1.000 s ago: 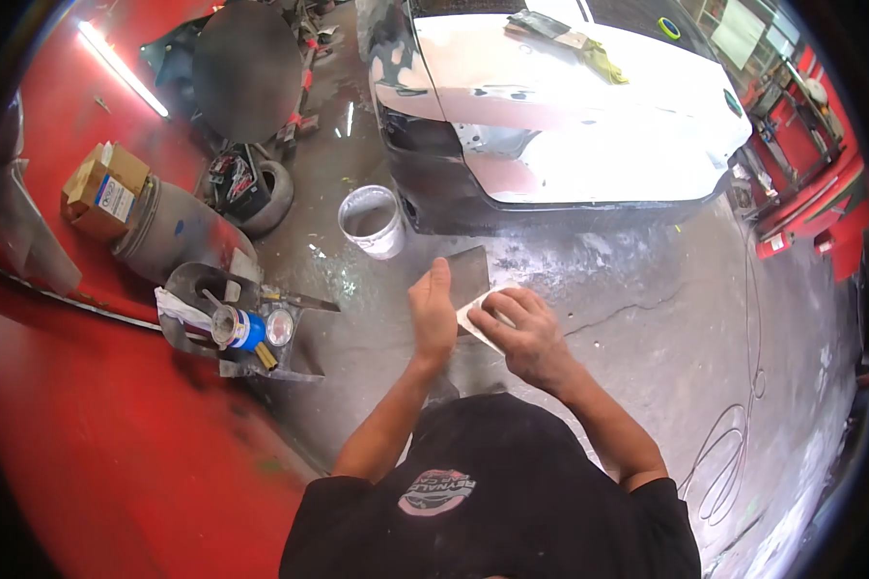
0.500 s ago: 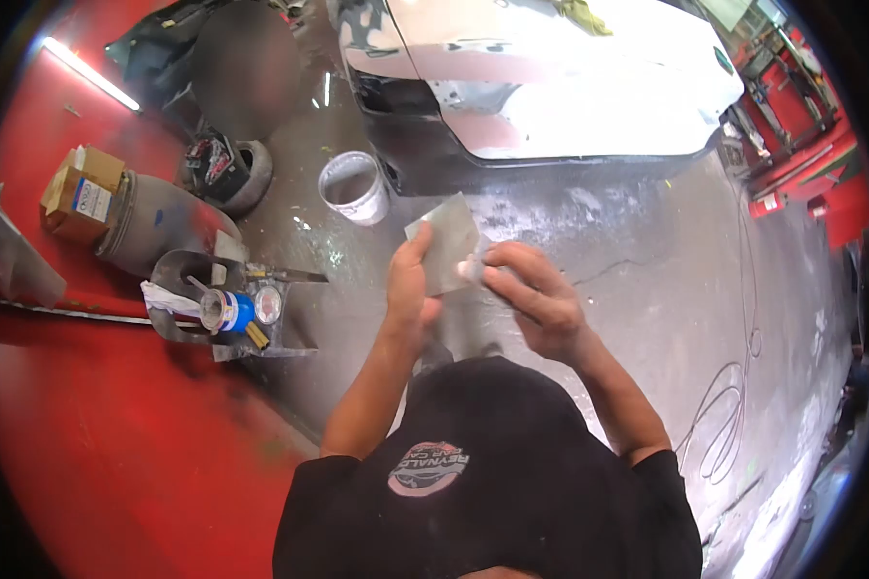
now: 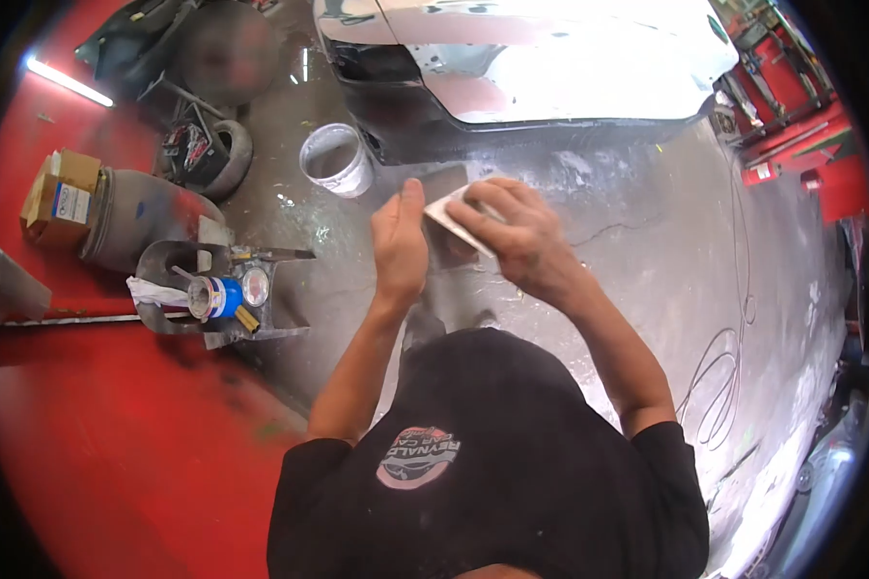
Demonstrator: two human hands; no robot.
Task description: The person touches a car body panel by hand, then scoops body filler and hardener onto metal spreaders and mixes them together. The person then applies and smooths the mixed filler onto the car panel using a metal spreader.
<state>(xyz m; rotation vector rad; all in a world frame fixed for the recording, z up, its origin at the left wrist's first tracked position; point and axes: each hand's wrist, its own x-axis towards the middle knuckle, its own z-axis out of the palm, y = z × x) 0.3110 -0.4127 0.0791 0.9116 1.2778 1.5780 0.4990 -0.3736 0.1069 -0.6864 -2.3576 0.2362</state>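
My left hand (image 3: 399,246) is closed on a thin rectangular sheet (image 3: 450,249), its thumb pointing up along the near side. The sheet looks dark grey-brown, and the right hand partly covers it. In my right hand (image 3: 519,232) is a flat white pad (image 3: 444,206), pinched under the fingers and tilted across the sheet. I cannot tell whether pad and sheet touch. Beyond both hands, a white bucket (image 3: 350,178) stands on the floor near the car.
A white car (image 3: 570,82) with patchy paint fills the top. To the left, a stand (image 3: 294,256) carries a blue can (image 3: 225,297) and a round lid (image 3: 255,286). Behind it are a drum (image 3: 145,222), a cardboard box (image 3: 63,188) and a tire (image 3: 234,159). A hose (image 3: 710,386) lies coiled at right.
My right hand has turned and moved up, bringing the white pad over the sheet. The sheet now appears darker and more hidden. My left hand has shifted slightly left and up.
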